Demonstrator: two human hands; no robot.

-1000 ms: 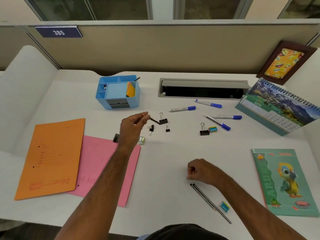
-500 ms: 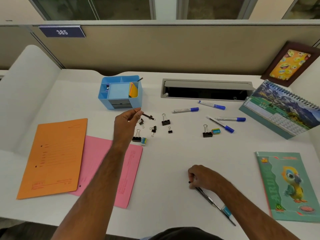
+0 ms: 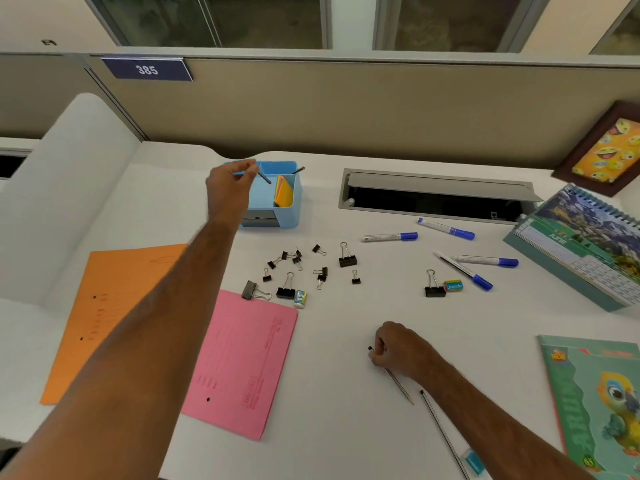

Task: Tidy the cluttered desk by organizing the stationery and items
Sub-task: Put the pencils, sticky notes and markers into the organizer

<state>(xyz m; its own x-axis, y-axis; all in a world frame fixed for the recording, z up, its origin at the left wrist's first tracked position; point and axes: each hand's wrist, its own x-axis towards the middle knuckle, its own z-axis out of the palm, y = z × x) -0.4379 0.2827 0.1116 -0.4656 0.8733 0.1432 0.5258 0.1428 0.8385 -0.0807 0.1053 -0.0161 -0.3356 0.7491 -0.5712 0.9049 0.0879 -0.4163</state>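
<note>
My left hand is raised over the blue desk organiser and pinches a dark pencil above its compartments. Another dark pencil tip sticks out of the organiser's back corner, next to orange sticky notes. Near the desk's front, my right hand grips a second pencil lying on the white desk. A third pencil lies just to its right. Several black binder clips are scattered in the middle, and several blue-capped markers lie to the right.
An orange folder and a pink folder lie at the left. Small erasers sit among the clips. A desk calendar, a green notebook, a picture frame and an open cable tray are at the right and back.
My left hand has carried its pencil from above the binder clips back and up to the organiser. My right hand has closed on a pencil and lifted its end.
</note>
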